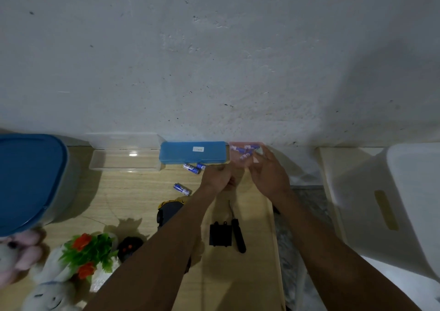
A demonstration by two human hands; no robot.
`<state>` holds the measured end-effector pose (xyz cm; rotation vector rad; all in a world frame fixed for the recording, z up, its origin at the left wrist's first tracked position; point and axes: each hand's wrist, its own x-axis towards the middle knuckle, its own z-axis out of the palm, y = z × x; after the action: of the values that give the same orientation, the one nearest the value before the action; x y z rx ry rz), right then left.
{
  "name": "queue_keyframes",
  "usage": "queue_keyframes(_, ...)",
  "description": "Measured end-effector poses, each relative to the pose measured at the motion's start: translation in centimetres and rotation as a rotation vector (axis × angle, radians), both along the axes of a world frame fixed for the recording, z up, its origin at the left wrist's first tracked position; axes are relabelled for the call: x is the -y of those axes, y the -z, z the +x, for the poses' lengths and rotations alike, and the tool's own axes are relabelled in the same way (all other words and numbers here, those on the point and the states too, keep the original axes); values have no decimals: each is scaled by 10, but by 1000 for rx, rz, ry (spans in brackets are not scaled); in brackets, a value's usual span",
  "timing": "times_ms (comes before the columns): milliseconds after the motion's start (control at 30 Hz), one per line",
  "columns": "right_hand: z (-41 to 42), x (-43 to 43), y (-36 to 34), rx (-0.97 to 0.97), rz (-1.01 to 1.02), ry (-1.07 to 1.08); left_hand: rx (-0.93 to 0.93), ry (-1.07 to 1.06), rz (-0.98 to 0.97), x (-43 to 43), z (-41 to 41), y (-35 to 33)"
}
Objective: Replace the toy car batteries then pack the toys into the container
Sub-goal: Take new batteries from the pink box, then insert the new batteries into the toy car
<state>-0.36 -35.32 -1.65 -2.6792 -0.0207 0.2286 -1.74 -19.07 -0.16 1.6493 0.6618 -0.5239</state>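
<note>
Batteries, blue and silver cylinders, lie in two places: three loose ones (191, 168) on our pale wooden table (133, 191) just in front of a blue rectangular plastic case (192, 154), and several more inside a small pink translucent box (242, 153) against the white wall. Our right hand (267, 175) hovers at that pink box with fingers spread and loosely curved, touching its near edge. Our left hand (217, 178) is curled closed beside it; we cannot tell what it pinches. The black and yellow toy car (169, 211) sits partly under our left forearm. A black battery cover (220, 234) and a black-handled screwdriver (238, 232) lie side by side nearer us. The blue-lidded container (28, 179) stands at far left.
</note>
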Motion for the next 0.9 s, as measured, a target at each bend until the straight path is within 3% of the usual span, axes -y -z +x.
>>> queue_keyframes(133, -20, -17, -6, 190, -14, -27, 85, 70, -19, -26, -4, -32)
queue_keyframes(300, -32, -59, -11, 154, -17, -148, 322, 129, 334, -87, -26, -52)
queue_keyframes(367, -31, -75, -11, 78, 18, -206, 269, 149, 458, -110, -41, -50)
queue_keyframes(500, -29, -100, -7, -19, -2, -239, -55, 264, 582, -142, -75, -36)
queue_keyframes(633, -26, -115, -2, -40, -59, -178, -232, 335, 480, -150, -102, -27)
queue_keyframes(800, -20, -124, 2, -25, -73, -105, -210, 143, 230, -145, -124, -17)
queue_keyframes(900, -21, -123, 3, -66, -37, -39, -134, 79, 183, -140, -132, -15)
